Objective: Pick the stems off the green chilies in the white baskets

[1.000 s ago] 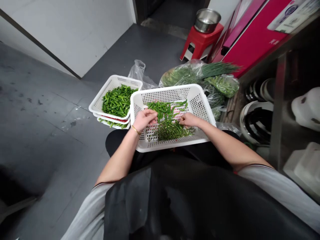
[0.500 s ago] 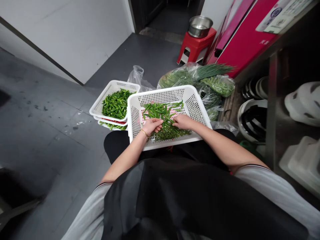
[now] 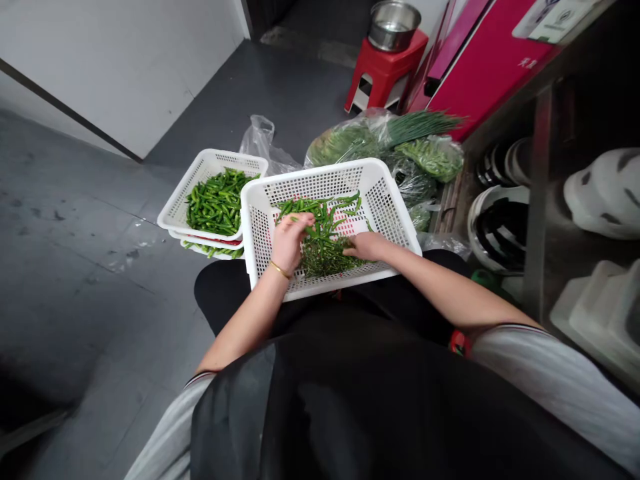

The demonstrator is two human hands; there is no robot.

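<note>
A white perforated basket [image 3: 404,230] rests on my lap. Slim green chili peppers [image 3: 320,212] lie in its far half, and a heap of thin dark green stems [image 3: 323,259] sits nearest me. My left hand [image 3: 289,243], a gold bangle at its wrist, is raised over the basket's left side, fingers pinched on a green chili pepper. Low at the right of the stems is my right hand [image 3: 369,245], its fingers curled in; whatever is between them is hidden.
To the left, a basket of green chilies [image 3: 215,203] stands stacked on others. Bagged greens [image 3: 345,141] lie on the floor beyond. A red stool [image 3: 383,70] carries a metal pot [image 3: 394,27]. Shelves with bowls [image 3: 500,227] flank the right side.
My left hand has lifted and moved left, away from my right hand. My right hand has moved slightly to the stem heap's right side. The whole view has shifted a little.
</note>
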